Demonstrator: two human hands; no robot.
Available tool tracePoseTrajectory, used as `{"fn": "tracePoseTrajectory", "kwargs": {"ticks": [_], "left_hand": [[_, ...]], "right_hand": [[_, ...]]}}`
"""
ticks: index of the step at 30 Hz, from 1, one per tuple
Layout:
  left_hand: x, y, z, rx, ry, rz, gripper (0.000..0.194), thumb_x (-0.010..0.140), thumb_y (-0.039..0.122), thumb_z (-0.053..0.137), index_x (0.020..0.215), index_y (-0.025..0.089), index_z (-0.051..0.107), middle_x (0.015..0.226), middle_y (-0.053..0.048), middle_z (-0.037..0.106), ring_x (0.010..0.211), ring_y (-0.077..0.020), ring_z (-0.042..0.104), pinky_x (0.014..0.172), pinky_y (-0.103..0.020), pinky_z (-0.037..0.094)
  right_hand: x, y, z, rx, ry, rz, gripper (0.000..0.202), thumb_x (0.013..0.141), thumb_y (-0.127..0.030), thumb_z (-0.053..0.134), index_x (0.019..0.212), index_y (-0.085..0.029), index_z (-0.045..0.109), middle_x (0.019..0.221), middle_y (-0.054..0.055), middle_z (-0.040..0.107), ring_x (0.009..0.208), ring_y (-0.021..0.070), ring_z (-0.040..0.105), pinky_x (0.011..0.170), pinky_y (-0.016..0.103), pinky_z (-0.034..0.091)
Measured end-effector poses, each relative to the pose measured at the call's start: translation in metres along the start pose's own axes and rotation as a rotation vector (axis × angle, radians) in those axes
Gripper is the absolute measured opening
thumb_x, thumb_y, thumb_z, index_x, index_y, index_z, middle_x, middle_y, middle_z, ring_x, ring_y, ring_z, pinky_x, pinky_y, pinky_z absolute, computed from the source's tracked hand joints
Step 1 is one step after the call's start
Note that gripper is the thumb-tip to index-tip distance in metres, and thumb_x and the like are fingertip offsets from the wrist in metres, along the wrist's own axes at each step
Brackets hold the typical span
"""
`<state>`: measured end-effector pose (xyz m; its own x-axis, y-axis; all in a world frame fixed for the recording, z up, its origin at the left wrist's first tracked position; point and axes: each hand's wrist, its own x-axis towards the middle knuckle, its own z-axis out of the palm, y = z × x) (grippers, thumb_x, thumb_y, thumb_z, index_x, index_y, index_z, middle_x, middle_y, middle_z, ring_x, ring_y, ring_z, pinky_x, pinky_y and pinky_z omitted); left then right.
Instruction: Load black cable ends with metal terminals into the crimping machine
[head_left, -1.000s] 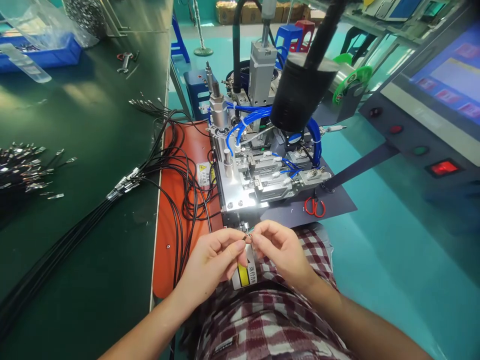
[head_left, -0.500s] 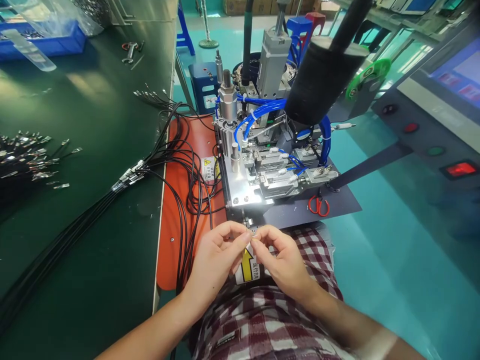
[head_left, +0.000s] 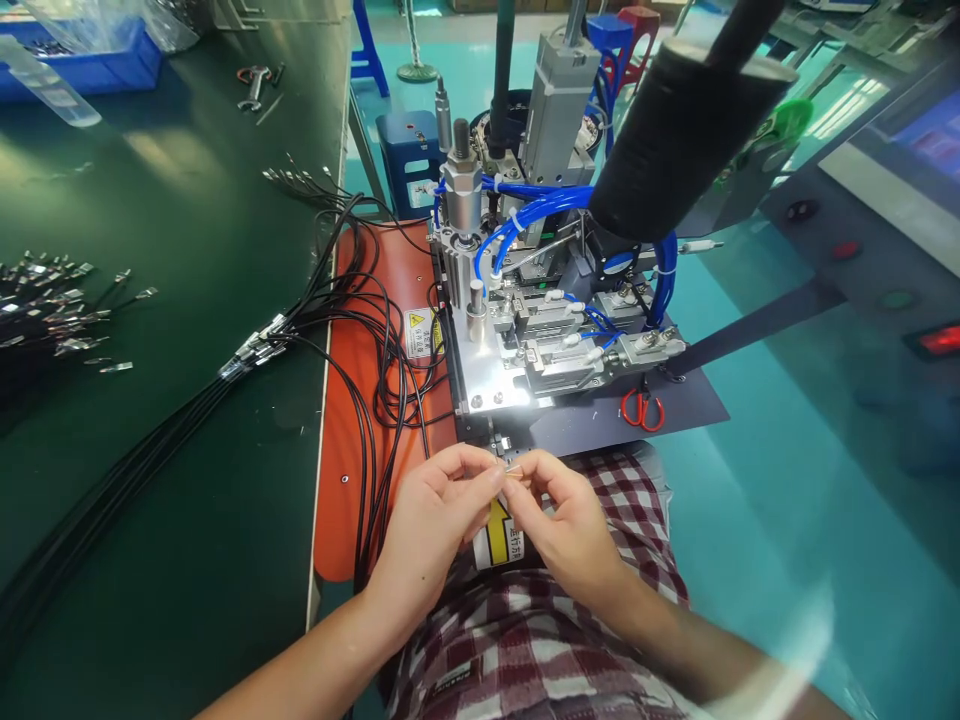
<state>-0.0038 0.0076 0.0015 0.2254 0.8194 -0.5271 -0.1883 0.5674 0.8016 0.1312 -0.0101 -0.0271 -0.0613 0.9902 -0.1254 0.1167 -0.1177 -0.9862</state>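
My left hand [head_left: 442,510] is closed in a pinch, thumb against forefinger, just in front of the machine [head_left: 517,330]. Fingertip to fingertip with it, my right hand [head_left: 562,515] pinches too. Between them a tiny pale, shiny piece [head_left: 513,470] shows; it is too small for me to name, and the fingers cover most of it. Below the hands is a white label with a yellow arrow [head_left: 498,535]. To the left, black cables [head_left: 375,390] lie looped over the orange plate [head_left: 334,520], bunched near their metal-tipped ends.
The green table [head_left: 210,550] on the left bears a pile of metal-ended cables [head_left: 60,310], a wrench [head_left: 256,88] and a blue bin [head_left: 112,60]. Red-handled scissors [head_left: 643,410] lie right of the machine. A thick black cylinder [head_left: 667,140] hangs over it, and a control panel [head_left: 862,230] stands at right.
The camera view has shifted slightly, so the machine and panel sit a little further right. Both hands keep their pinch; slightly more of the small shiny piece shows between the fingertips.
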Motion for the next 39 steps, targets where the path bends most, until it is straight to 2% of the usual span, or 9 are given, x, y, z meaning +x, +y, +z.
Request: {"fn": "tracePoseTrajectory", "kwargs": {"ticks": [4,12,17,22,27,30,35,39], "left_hand": [[-0.002,0.002,-0.001,-0.007,-0.013,-0.013,0.026,0.072,0.036,0.074,0.080,0.015,0.060,0.043,0.012,0.031,0.041,-0.0022,0.021,0.041,-0.017,0.017],[-0.001,0.000,-0.005,0.020,-0.035,-0.013,0.024,0.077,0.036,0.071,0.083,0.015,0.061,0.046,0.011,0.033,0.042,-0.0026,0.021,0.041,-0.018,0.014],[0.000,0.001,-0.004,0.045,-0.039,-0.012,0.024,0.077,0.036,0.070,0.081,0.015,0.061,0.046,0.011,0.032,0.043,-0.0027,0.020,0.042,-0.019,0.013],[-0.001,0.001,-0.005,0.052,-0.043,-0.008,0.024,0.077,0.036,0.070,0.081,0.014,0.061,0.046,0.010,0.034,0.043,-0.0028,0.021,0.042,-0.019,0.014],[0.000,0.000,-0.006,0.037,-0.061,-0.019,0.025,0.077,0.037,0.071,0.081,0.015,0.061,0.045,0.010,0.031,0.042,-0.0028,0.019,0.041,-0.019,0.012],[0.000,0.000,-0.004,0.033,-0.066,-0.010,0.023,0.078,0.036,0.070,0.080,0.015,0.061,0.046,0.010,0.030,0.042,-0.0026,0.019,0.041,-0.019,0.012],[0.000,-0.003,-0.003,0.014,-0.058,0.027,0.020,0.080,0.035,0.068,0.082,0.016,0.061,0.046,0.011,0.028,0.042,-0.0023,0.019,0.040,-0.016,0.015],[-0.003,-0.003,-0.001,0.034,-0.079,0.073,0.019,0.081,0.033,0.067,0.091,0.018,0.063,0.047,0.010,0.031,0.042,-0.0029,0.023,0.041,-0.015,0.020]], "right_hand": [[-0.001,-0.001,-0.004,-0.045,0.013,-0.054,0.010,0.088,-0.023,0.055,0.080,-0.019,0.059,0.073,-0.001,0.059,0.066,0.0120,0.053,0.062,0.024,0.044],[0.002,-0.005,-0.024,-0.046,0.018,-0.096,0.008,0.087,-0.023,0.056,0.089,-0.020,0.063,0.076,0.000,0.063,0.065,0.0125,0.056,0.062,0.025,0.047],[0.004,-0.009,-0.021,-0.044,0.027,-0.136,0.004,0.081,-0.021,0.064,0.085,-0.019,0.064,0.073,-0.001,0.064,0.063,0.0116,0.056,0.060,0.023,0.047],[0.005,-0.008,-0.017,-0.052,0.060,-0.113,0.006,0.083,-0.021,0.062,0.078,-0.019,0.063,0.071,0.000,0.063,0.060,0.0121,0.054,0.057,0.024,0.045],[0.006,-0.007,-0.019,-0.029,0.013,-0.101,0.009,0.086,-0.023,0.058,0.078,-0.020,0.061,0.073,0.000,0.061,0.061,0.0126,0.054,0.058,0.025,0.044],[0.007,-0.008,-0.018,0.060,-0.033,-0.051,0.011,0.087,-0.025,0.057,0.077,-0.020,0.058,0.068,-0.002,0.056,0.058,0.0112,0.050,0.057,0.025,0.042],[0.008,-0.008,-0.015,0.375,-0.156,0.170,0.023,0.087,-0.038,0.058,0.075,-0.019,0.051,0.054,-0.007,0.045,0.047,0.0081,0.038,0.048,0.022,0.032],[0.008,-0.008,-0.016,0.397,-0.176,0.234,0.028,0.085,-0.042,0.060,0.073,-0.018,0.051,0.052,-0.008,0.043,0.046,0.0073,0.034,0.047,0.022,0.027]]}}
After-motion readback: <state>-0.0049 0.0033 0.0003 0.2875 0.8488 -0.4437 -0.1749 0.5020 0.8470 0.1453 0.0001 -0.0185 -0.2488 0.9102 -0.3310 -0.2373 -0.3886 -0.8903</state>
